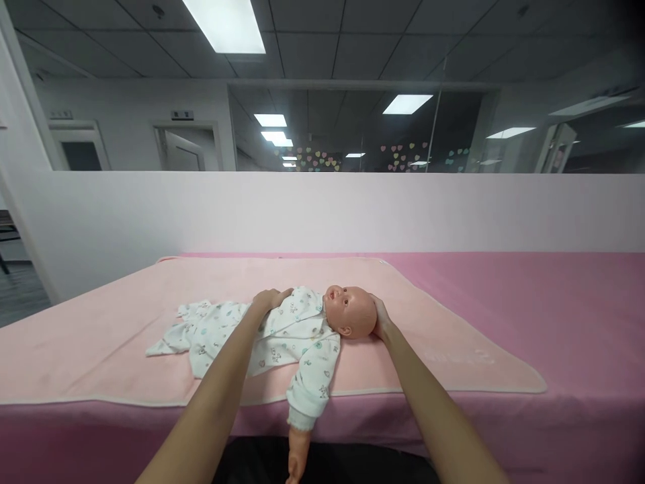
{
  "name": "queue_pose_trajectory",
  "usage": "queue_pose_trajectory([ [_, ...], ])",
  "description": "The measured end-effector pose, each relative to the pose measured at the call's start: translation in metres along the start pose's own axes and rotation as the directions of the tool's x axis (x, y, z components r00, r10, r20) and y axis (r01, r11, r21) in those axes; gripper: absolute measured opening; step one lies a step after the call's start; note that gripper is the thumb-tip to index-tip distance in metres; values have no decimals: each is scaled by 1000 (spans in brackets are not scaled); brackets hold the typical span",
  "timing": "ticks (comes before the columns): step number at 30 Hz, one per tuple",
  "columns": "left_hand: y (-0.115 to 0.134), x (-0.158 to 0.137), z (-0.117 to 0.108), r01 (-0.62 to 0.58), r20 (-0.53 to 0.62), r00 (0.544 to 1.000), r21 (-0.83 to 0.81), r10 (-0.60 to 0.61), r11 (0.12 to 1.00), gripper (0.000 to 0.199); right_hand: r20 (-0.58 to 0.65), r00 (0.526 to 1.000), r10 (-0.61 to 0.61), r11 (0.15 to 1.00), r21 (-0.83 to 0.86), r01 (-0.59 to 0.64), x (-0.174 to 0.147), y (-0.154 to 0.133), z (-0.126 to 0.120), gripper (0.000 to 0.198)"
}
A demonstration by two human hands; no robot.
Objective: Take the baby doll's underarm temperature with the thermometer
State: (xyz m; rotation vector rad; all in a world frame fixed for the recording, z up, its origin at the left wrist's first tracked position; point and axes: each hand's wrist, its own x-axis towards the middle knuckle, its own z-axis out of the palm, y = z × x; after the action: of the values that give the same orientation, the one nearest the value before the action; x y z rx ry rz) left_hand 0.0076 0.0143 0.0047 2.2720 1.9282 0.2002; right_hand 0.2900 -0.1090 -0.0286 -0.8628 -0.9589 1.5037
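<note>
A bald baby doll (353, 311) lies on its back across a peach blanket (443, 353), head to the right, face tilted up. It wears a white printed baby outfit (287, 343); the legs of the outfit trail left. The doll's near arm hangs over the front edge, its bare hand (298, 452) pointing toward me. My left hand (272, 299) is on the far side of the doll's torso, curved over it, with most fingers hidden. My right hand (380, 316) cups the crown of the doll's head from the right, its fingers partly behind the head.
Pink cloth (579, 323) covers the table under the blanket and drapes down its front. Behind stands a low white wall (353, 212) with glass above it. At far left, part of the floor (23, 289) shows past the wall's edge. My dark-clothed lap (363, 464) is below the table edge.
</note>
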Motion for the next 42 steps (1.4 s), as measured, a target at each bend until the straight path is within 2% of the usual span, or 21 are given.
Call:
queue_pose_trajectory([
  [6,-2,-9,2,20,13,1000,-55,-19,998,86,-7,999,35,997,68,-34,-2,-1,0,55],
  [12,-3,-21,1,14,-32,999,-87,-17,996,81,-7,999,-42,999,-14,42,-14,-6,11,56],
  [16,-2,-24,0,11,-54,998,-97,-16,995,79,53,998,-42,998,-47,44,-24,-10,16,54],
  [19,-2,-25,0,6,-62,998,-106,-13,994,76,50,998,-42,999,-20,43,-26,-12,17,54],
  [25,-2,-24,1,24,-64,997,-109,-31,994,77,29,997,-71,994,-80,73,-19,-8,11,57],
  [29,-1,-22,2,21,-62,998,-106,-27,994,77,-19,998,-55,998,-20,54,-13,-4,9,58],
  [36,-1,-23,1,8,-58,998,-105,-14,994,77,25,998,-54,998,-31,55,-17,-5,8,59],
  [42,-1,-22,2,12,-59,998,-107,-18,994,77,-46,997,-63,997,-45,61,-8,0,4,58],
])
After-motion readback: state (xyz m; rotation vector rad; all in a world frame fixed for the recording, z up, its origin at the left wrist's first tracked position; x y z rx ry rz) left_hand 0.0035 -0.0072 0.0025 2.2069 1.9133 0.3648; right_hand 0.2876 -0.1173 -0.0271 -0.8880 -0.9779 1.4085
